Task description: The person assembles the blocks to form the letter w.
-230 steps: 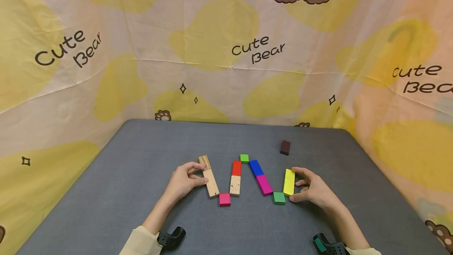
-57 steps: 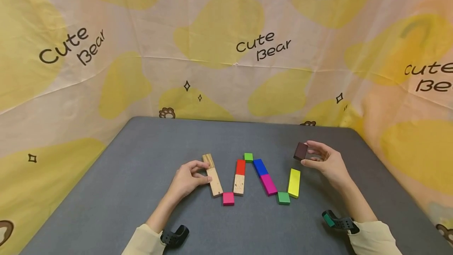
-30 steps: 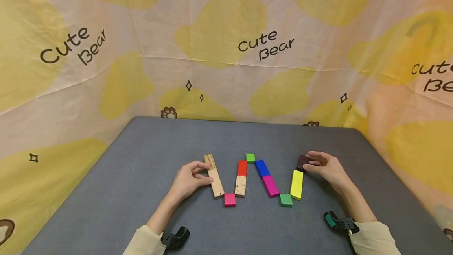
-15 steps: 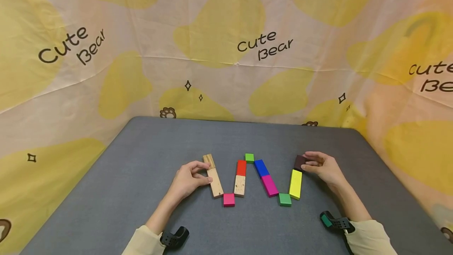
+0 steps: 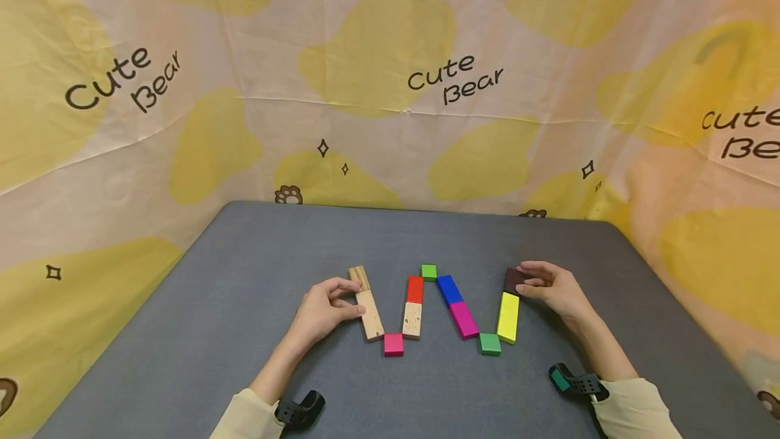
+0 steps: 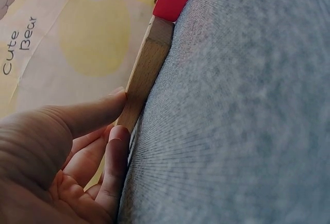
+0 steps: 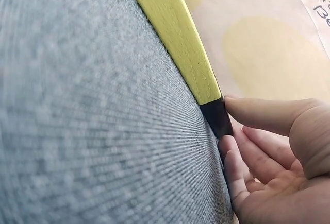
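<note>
In the head view, a zigzag of coloured blocks lies on the grey table. My left hand (image 5: 329, 309) rests its thumb and fingertips against the left side of the plain wooden block (image 5: 370, 317) and the striped wooden block (image 5: 359, 277) beyond it. At the right end, my right hand (image 5: 551, 286) pinches a dark brown block (image 5: 513, 280) between thumb and fingers. That block sits end to end with the far end of the yellow block (image 5: 508, 317). The right wrist view shows the dark block (image 7: 216, 117) flush with the yellow one, fingers partly covering it.
Between the hands lie a pink block (image 5: 393, 345), a red block (image 5: 415, 289), a speckled wooden block (image 5: 412, 320), a light green block (image 5: 429, 272), a blue block (image 5: 449, 289), a magenta block (image 5: 464, 320) and a green block (image 5: 489, 344). A printed cloth (image 5: 365, 53) hangs behind the table.
My right hand has let go of the yellow block, taken the dark brown block from farther back, and brought it down to the yellow block's far end. The left hand stays at the wooden blocks.
</note>
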The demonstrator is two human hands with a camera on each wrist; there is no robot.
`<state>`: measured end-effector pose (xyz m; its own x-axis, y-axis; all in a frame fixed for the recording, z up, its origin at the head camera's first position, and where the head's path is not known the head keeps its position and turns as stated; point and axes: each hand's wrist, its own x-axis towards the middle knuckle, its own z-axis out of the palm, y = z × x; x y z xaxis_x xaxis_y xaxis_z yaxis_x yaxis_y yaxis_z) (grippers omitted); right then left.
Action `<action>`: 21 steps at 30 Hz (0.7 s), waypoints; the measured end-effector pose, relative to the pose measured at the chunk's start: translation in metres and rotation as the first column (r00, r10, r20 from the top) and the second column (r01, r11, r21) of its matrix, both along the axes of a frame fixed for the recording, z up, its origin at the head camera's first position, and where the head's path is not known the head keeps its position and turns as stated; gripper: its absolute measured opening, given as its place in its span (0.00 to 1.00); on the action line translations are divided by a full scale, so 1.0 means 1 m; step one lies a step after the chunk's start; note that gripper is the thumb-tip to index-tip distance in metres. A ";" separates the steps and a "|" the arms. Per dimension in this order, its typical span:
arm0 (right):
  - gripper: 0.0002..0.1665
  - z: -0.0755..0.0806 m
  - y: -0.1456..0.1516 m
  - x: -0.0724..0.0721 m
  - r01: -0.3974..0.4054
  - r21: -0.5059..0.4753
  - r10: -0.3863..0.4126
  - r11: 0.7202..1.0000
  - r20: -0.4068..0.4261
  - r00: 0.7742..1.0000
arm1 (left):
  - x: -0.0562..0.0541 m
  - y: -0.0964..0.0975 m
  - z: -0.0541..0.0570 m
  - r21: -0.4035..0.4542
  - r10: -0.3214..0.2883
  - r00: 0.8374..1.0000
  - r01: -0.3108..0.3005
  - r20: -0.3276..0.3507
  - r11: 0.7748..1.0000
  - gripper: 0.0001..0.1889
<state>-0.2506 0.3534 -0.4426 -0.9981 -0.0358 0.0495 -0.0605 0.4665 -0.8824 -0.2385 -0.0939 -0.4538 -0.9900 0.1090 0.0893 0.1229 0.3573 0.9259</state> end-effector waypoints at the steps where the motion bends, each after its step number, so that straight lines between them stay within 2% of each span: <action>1: 0.36 0.000 0.000 0.000 -0.002 -0.003 0.002 1.000 0.001 1.000 | 0.000 0.000 0.000 -0.001 -0.003 1.000 0.003 -0.004 1.000 0.18; 10: 0.36 0.001 0.001 0.001 0.008 -0.010 -0.008 1.000 0.024 1.000 | 0.000 0.000 0.000 0.001 -0.013 1.000 0.013 0.003 1.000 0.17; 21: 0.33 0.002 0.001 0.001 0.025 -0.054 -0.022 0.998 0.043 0.999 | 0.004 0.000 0.001 -0.021 -0.021 0.999 0.020 -0.032 1.000 0.16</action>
